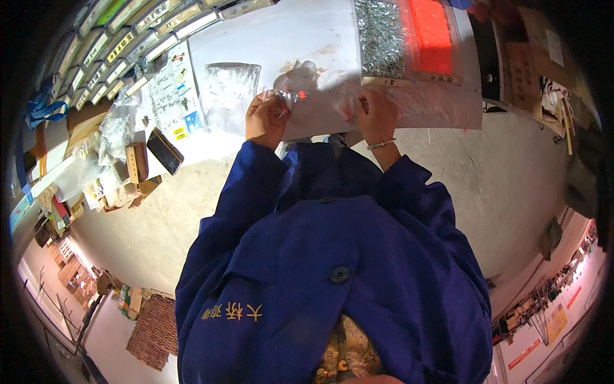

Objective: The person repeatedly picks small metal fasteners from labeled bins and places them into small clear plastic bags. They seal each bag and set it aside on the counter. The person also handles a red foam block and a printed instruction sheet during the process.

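clear plastic [290, 101], perhaps a bag, is pinched in the fingers of our left hand [263, 121] by the edge of the surface [288, 29]; it looks light, limp and slippery, best held at its rim. our right hand [378, 116] curls, on what we cannot tell. both forearms [246, 168] reach forward, apart.

White table [291, 38]: far side cropped. At table's near edge, clear-and-red bits [301, 96] in left hand [266, 118] too small to identify; right hand [377, 115], contents indistinct. Metal pieces [382, 41], red parts [430, 38], table's far right: cropped.
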### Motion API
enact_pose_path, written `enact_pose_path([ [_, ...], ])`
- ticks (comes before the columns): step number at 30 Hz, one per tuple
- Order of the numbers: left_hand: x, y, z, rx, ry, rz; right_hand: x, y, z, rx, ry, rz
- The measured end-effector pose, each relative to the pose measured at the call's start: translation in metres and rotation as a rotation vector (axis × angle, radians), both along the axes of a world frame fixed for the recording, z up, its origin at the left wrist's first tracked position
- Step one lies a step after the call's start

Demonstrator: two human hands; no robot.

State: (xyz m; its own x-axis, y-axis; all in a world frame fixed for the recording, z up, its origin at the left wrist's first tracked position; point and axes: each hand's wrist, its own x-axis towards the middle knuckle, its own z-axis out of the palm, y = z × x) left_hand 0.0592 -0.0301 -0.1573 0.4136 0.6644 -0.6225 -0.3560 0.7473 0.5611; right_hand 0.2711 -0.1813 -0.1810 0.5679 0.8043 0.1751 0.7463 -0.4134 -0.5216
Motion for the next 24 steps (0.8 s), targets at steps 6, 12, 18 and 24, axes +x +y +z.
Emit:
enact_pose_path([
  [6,-0.011,0.008,-0.004,-0.150,-0.103,0.041,-0.005,-0.001,0.017,0.020,0.122,0.023],
  [12,-0.003,-0.009,0.013,0.174,0.134,-0.235,-0.020,0.004,0.023,0.231,0.465,0.014],
  [18,0.016,-0.034,0.039,0.693,0.366,-0.635,-0.028,0.007,0.029,0.179,0.458,0.188],
  [24,0.021,-0.049,0.054,1.199,0.597,-0.794,-0.042,-0.017,0.047,0.197,0.549,0.343],
])
